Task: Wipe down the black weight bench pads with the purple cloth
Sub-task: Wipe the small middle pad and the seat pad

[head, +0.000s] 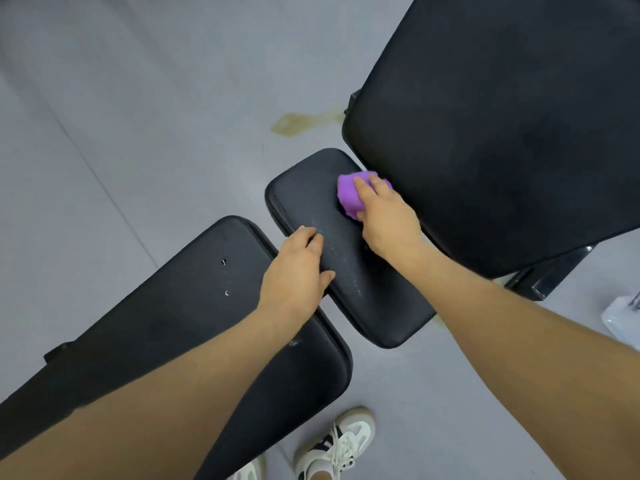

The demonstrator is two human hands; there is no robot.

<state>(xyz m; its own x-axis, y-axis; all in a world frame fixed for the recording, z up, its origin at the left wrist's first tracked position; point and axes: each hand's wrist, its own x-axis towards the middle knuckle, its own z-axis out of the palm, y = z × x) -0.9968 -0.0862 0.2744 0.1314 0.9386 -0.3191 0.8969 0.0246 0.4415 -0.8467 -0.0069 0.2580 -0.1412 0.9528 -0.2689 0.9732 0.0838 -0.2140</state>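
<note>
Head view. Purple cloth [349,195] bunched up, just right of frame center, sitting on the far end of the small middle pad [332,258], close to the edge of the big pad [502,133] that fills the upper right. Right hand [384,216] on top of the cloth: fingers [363,187] lie over its upper side, curled down onto it and pressing it to the pad; cloth sticks out to the left of and below the fingers, thumb side partly hidden behind the bunch. Whether the fingertips wrap under the cloth, cannot tell.

Left hand [294,275] at frame center, resting on the near left edge of the same middle pad; fingers together, bent over the pad's rim, thumb lying on the top surface. Holds nothing else.

Pale streaks or dust marks on the middle pad between the two hands.

Third pad [180,323] in the lower left, long, with a few small nicks in its cover; left forearm crosses over it. Narrow gap between it and the middle pad.

Grey floor [138,98] all around, yellowish stain [294,123] on it at upper center beside the big pad. Black frame leg [554,271] under the big pad, right of center. White and black sneakers [336,445] at bottom center. Clear plastic item [623,317] at right edge, too cut off to identify.
</note>
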